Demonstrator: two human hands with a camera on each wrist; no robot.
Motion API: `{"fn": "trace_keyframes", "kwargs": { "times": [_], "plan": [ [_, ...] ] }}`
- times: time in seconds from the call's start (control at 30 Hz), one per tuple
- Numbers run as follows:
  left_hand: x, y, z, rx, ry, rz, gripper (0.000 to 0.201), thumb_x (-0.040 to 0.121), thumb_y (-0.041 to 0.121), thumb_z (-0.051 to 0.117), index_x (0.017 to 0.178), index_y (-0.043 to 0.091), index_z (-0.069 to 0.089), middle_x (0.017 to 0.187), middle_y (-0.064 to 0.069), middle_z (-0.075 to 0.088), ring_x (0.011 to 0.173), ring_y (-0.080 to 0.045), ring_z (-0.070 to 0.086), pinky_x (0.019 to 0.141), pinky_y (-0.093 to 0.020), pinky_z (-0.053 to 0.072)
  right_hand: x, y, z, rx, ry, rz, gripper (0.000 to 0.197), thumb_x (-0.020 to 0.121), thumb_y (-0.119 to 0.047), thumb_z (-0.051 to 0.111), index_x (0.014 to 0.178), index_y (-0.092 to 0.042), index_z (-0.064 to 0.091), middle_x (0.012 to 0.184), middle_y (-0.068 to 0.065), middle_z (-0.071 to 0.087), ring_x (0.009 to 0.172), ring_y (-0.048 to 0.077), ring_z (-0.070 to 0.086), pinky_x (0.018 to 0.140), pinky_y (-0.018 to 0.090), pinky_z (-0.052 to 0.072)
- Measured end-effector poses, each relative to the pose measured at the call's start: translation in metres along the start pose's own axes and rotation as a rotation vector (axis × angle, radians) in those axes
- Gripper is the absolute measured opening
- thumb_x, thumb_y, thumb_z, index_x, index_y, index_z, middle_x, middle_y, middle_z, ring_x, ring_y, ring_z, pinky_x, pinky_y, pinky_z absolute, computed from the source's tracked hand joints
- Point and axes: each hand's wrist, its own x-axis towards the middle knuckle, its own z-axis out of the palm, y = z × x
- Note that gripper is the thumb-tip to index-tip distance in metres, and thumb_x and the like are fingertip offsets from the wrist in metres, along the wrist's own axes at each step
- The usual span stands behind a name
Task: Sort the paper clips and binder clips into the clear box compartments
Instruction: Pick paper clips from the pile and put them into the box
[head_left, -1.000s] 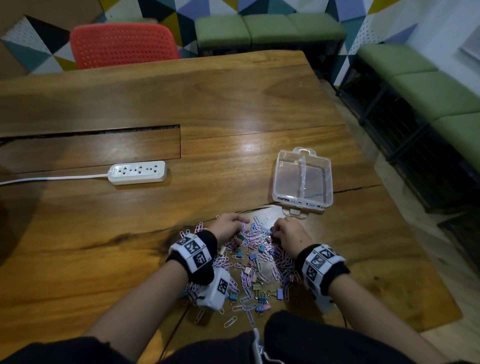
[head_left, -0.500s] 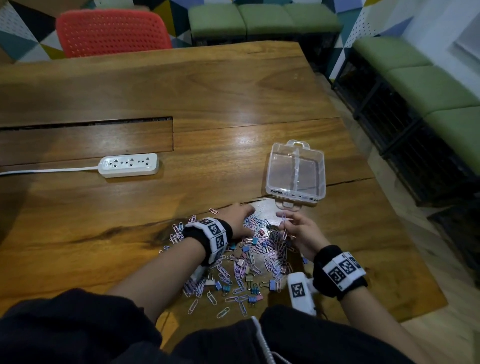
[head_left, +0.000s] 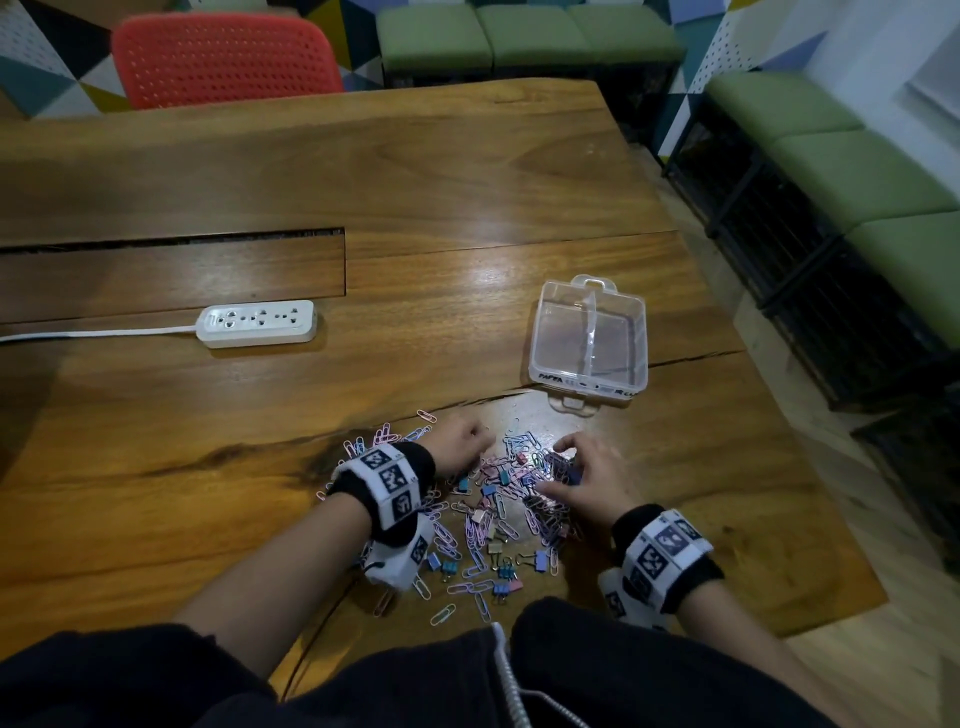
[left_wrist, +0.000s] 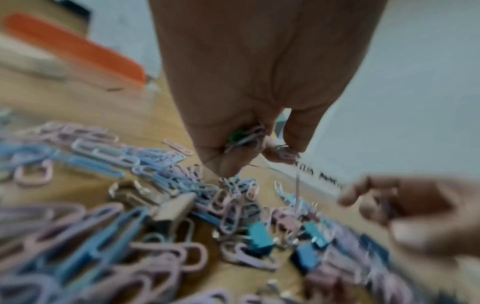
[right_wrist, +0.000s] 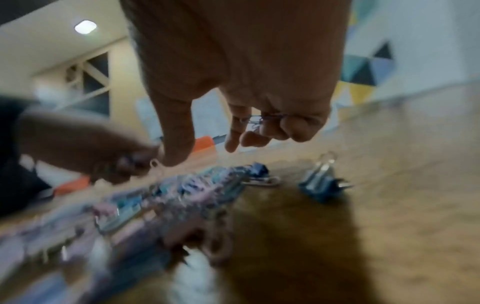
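Observation:
A pile of pastel paper clips and small binder clips lies on the wooden table near its front edge. My left hand is at the pile's far left and my right hand at its far right. In the left wrist view the left hand curls its fingers round a bunch of paper clips. The right hand pinches a few paper clips under curled fingers. The clear box stands open just beyond the pile, and both halves beside its divider look empty.
A white power strip with its cord running left lies at mid-left. A long recessed slot crosses the table behind it. A red chair and green benches stand past the table. A blue binder clip lies apart at the pile's right.
My right hand, raised with a clip half a second ago, has come back down onto the pile. The left hand stays at the pile's far left. The head view has shifted.

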Motion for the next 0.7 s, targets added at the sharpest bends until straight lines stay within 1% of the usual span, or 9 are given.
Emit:
{"fn": "trace_keyframes", "kwargs": {
  "times": [0.1, 0.2, 0.3, 0.37, 0.43, 0.5, 0.57, 0.63, 0.7],
  "plan": [
    [-0.002, -0.003, -0.003, -0.556, -0.012, -0.150, 0.023, 0.097, 0.017, 0.033, 0.078, 0.010, 0.044, 0.066, 0.001, 0.037, 0.054, -0.010, 0.033, 0.045, -0.019, 0.032, -0.002, -0.002, 0.002, -0.331, 0.023, -0.056, 0.061, 0.065, -0.050, 0.072, 0.116, -0.027, 0.048, 0.107, -0.002, 0.042, 0.109, 0.017, 0.037, 0.087, 0.028, 0.033],
    [-0.008, -0.003, -0.004, -0.997, 0.029, -0.188, 0.031, 0.091, 0.011, 0.028, 0.063, 0.014, 0.039, 0.063, -0.001, 0.039, 0.050, -0.011, 0.033, 0.037, -0.014, 0.029, 0.000, -0.005, 0.004, -0.299, 0.055, -0.091, 0.044, 0.071, -0.042, 0.070, 0.107, -0.021, 0.055, 0.110, 0.000, 0.046, 0.107, 0.016, 0.038, 0.084, 0.026, 0.031],
    [-0.009, 0.000, -0.003, -1.131, -0.008, -0.211, 0.030, 0.092, 0.017, 0.030, 0.064, 0.013, 0.041, 0.060, -0.002, 0.047, 0.044, -0.011, 0.038, 0.037, -0.014, 0.030, 0.002, -0.008, 0.007, -0.254, 0.052, -0.120, 0.023, 0.079, -0.032, 0.065, 0.094, -0.014, 0.060, 0.098, -0.002, 0.046, 0.099, 0.015, 0.040, 0.084, 0.024, 0.034],
    [-0.007, 0.001, 0.000, -1.032, -0.012, -0.251, 0.029, 0.094, 0.024, 0.035, 0.069, 0.014, 0.043, 0.062, 0.000, 0.047, 0.045, -0.010, 0.038, 0.037, -0.015, 0.028, 0.002, -0.010, 0.008, -0.242, 0.050, -0.147, 0.011, 0.083, -0.026, 0.061, 0.083, -0.017, 0.055, 0.092, -0.003, 0.045, 0.096, 0.015, 0.042, 0.080, 0.022, 0.034],
    [-0.003, 0.006, 0.005, -0.765, 0.010, -0.254, 0.023, 0.095, 0.022, 0.040, 0.074, 0.014, 0.046, 0.066, 0.001, 0.045, 0.048, -0.010, 0.036, 0.039, -0.017, 0.029, 0.004, -0.010, 0.009, -0.212, 0.049, -0.156, 0.012, 0.086, -0.024, 0.058, 0.079, -0.017, 0.051, 0.089, -0.003, 0.045, 0.090, 0.013, 0.041, 0.073, 0.018, 0.030],
    [-0.002, 0.012, 0.010, -0.408, 0.075, -0.199, 0.019, 0.097, 0.019, 0.038, 0.085, 0.011, 0.051, 0.075, -0.001, 0.050, 0.057, -0.011, 0.043, 0.049, -0.021, 0.034, 0.003, -0.010, 0.008, -0.137, 0.071, -0.137, 0.015, 0.086, -0.021, 0.058, 0.074, -0.017, 0.049, 0.087, -0.002, 0.046, 0.085, 0.012, 0.040, 0.064, 0.013, 0.030],
    [-0.001, 0.018, 0.015, -0.027, 0.174, -0.103, 0.025, 0.099, 0.019, 0.033, 0.095, 0.009, 0.056, 0.085, -0.004, 0.053, 0.072, -0.017, 0.052, 0.063, -0.025, 0.039, 0.004, -0.006, 0.007, -0.045, 0.099, -0.123, 0.024, 0.085, -0.018, 0.059, 0.066, -0.021, 0.045, 0.085, 0.000, 0.049, 0.082, 0.014, 0.045, 0.064, 0.010, 0.033],
    [0.001, 0.019, 0.019, 0.248, 0.197, -0.020, 0.028, 0.099, 0.027, 0.033, 0.101, 0.010, 0.055, 0.090, -0.009, 0.057, 0.085, -0.024, 0.057, 0.073, -0.030, 0.042, 0.002, -0.001, 0.003, 0.145, 0.096, -0.063, 0.027, 0.085, -0.016, 0.059, 0.064, -0.025, 0.044, 0.079, 0.000, 0.054, 0.079, 0.016, 0.051, 0.071, 0.022, 0.043],
    [0.004, 0.016, 0.023, 0.368, 0.120, -0.009, 0.038, 0.094, 0.042, 0.041, 0.116, 0.012, 0.049, 0.109, -0.011, 0.059, 0.099, -0.026, 0.057, 0.085, -0.035, 0.046, -0.002, 0.002, -0.004, 0.299, 0.094, -0.020, 0.025, 0.084, -0.014, 0.060, 0.065, -0.023, 0.048, 0.073, -0.002, 0.056, 0.074, 0.017, 0.054, 0.074, 0.032, 0.047]
  ]
}}
